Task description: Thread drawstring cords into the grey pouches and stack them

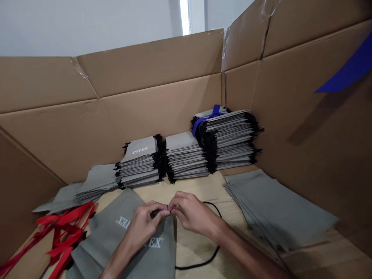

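My left hand (148, 221) is closed in a pinch on the top corner of a grey fabric drawstring bag (165, 232) with white INTEX lettering. Fingertip to fingertip with it, my right hand (188, 213) is pinched at the same corner. A black cord (217, 252) loops from the bag's side edge round to behind my right hand, apparently held there; its end is hidden by the fingers. Beneath the left forearm, more grey bags (95, 240) lie fanned out, partly covered by the top one.
Cardboard walls (162, 89) enclose the wooden surface. Stacks of grey bags with black cord ends (186, 155) stand at the back, some tied with blue ribbon (199, 124). Red ribbons (69, 224) lie left; flat grey pieces (279, 209) lie right. Blue material (348, 73) hangs upper right.
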Demonstrator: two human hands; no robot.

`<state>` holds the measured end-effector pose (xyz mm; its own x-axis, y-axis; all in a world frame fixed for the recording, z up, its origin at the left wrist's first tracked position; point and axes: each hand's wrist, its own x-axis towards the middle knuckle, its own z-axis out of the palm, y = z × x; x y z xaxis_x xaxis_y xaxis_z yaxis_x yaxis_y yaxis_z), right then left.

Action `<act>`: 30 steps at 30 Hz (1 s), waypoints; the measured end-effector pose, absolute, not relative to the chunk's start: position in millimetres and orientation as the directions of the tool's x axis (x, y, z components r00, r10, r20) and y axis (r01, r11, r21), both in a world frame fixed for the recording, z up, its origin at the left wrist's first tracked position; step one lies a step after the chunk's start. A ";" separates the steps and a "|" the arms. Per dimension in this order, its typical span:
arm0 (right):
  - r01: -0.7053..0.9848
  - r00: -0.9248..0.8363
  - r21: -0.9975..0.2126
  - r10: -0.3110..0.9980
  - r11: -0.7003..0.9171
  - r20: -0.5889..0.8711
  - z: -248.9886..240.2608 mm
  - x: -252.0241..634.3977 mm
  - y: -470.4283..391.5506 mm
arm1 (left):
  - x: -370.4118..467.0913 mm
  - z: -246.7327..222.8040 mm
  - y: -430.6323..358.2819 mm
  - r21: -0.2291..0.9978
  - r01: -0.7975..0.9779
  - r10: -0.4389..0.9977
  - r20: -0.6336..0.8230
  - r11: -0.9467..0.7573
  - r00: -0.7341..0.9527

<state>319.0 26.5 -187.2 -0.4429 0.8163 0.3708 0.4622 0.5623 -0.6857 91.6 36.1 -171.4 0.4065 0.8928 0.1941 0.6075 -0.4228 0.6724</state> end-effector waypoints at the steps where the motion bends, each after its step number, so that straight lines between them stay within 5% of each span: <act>1: 0.461 -0.441 -0.688 0.818 0.561 0.371 -187.6 318.2 26.5 | 92.1 -171.5 35.8 0.674 0.607 0.895 0.196 -0.420 0.401; 15: 0.436 -0.412 -0.687 0.807 0.582 0.422 -175.6 322.5 24.9 | 87.4 -163.1 36.9 0.639 0.642 0.881 0.125 -0.424 0.457; 21: 0.732 -0.339 -0.539 0.909 0.417 0.242 -161.0 336.9 25.6 | 89.7 -155.6 32.2 0.615 0.669 0.894 0.147 -0.418 0.424; 30: 0.531 -0.479 -0.639 0.819 0.557 0.316 -172.2 335.2 23.3 | 89.2 -158.8 17.6 0.487 0.749 0.884 0.125 -0.450 0.450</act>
